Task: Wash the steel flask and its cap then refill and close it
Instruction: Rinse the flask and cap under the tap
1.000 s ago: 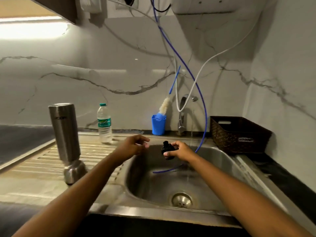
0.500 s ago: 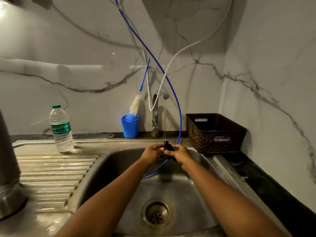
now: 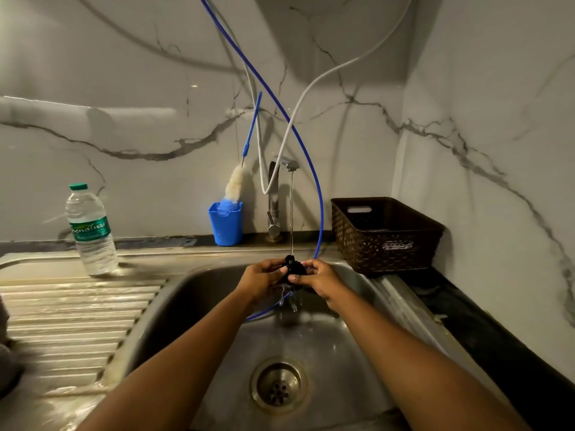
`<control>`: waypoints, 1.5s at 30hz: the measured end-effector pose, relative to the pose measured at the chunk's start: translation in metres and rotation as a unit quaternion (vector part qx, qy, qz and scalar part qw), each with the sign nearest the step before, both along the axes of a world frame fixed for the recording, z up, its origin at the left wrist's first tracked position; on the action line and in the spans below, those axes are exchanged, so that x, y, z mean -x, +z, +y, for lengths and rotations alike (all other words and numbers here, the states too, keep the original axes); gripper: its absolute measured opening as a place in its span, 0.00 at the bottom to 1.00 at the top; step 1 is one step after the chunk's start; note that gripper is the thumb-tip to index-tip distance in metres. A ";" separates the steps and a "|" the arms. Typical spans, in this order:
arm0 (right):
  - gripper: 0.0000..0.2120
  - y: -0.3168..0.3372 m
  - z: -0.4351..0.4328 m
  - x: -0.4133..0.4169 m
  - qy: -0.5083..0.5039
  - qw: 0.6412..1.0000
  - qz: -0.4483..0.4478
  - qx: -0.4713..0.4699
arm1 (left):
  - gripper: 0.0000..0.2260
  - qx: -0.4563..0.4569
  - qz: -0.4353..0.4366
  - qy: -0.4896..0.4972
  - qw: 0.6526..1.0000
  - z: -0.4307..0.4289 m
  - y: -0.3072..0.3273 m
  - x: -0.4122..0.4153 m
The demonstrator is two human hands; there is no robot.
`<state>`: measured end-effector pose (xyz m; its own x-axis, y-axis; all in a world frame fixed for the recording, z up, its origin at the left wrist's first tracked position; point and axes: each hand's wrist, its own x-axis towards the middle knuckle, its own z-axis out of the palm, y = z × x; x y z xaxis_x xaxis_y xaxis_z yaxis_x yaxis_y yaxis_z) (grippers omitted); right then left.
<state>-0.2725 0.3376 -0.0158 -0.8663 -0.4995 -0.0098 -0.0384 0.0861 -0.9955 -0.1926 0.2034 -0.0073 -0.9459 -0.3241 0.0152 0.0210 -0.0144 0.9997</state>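
Left hand (image 3: 263, 278) moved in, pinching cap (image 3: 294, 268), right hand (image 3: 320, 276) gripping it, cap between both

Sink basin (image 3: 342, 346) open below; tap (image 3: 280, 181), blue hose (image 3: 319, 213) crowd behind; basket (image 3: 385, 234) right.

Wet steel sink (image 3: 199, 293), woven plastic basket (image 3: 385, 237)

Light: dim, warm, from upper left.
Glare: soft streak on the marble wall (image 3: 93, 110); sheen on the wet draining board (image 3: 77, 306).
Shadows: deep on the right counter (image 3: 497, 334).
Edges: wide-angle bending; left edge blurred.
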 end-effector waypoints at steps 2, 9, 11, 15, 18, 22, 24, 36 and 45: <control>0.22 0.001 0.002 0.000 0.007 1.000 0.006 -0.013 | 0.11 0.040 0.011 0.009 0.999 0.000 -0.002 0.001; 0.21 0.007 0.005 0.001 0.029 0.998 -0.040 0.050 | 0.12 0.048 0.068 0.023 0.996 0.001 -0.001 0.005; 0.23 0.008 0.006 0.002 0.036 0.996 -0.041 0.069 | 0.12 0.034 0.070 0.025 0.997 -0.001 -0.001 0.006; 0.24 0.007 0.005 0.003 0.040 0.997 -0.020 0.061 | 0.11 0.047 0.047 0.021 0.998 -0.002 -0.002 0.009; 0.26 0.005 0.005 0.003 -0.002 0.998 0.058 0.008 | 0.13 0.048 0.035 0.016 0.998 -0.001 -0.002 0.010; 0.25 0.009 0.001 0.000 -0.058 0.985 0.158 -0.040 | 0.14 0.028 0.020 0.017 0.999 0.000 -0.001 0.010; 0.25 0.009 -0.002 0.000 -0.083 0.974 0.202 -0.055 | 0.14 0.025 0.029 0.021 0.999 0.000 0.000 0.011; 0.25 0.009 0.001 -0.002 -0.056 0.971 0.219 -0.080 | 0.05 0.073 0.060 0.114 0.989 0.000 -0.005 0.017; 0.15 0.011 0.004 0.001 -0.028 0.991 -0.098 0.090 | 0.05 0.080 0.058 0.134 0.986 0.005 -0.004 0.016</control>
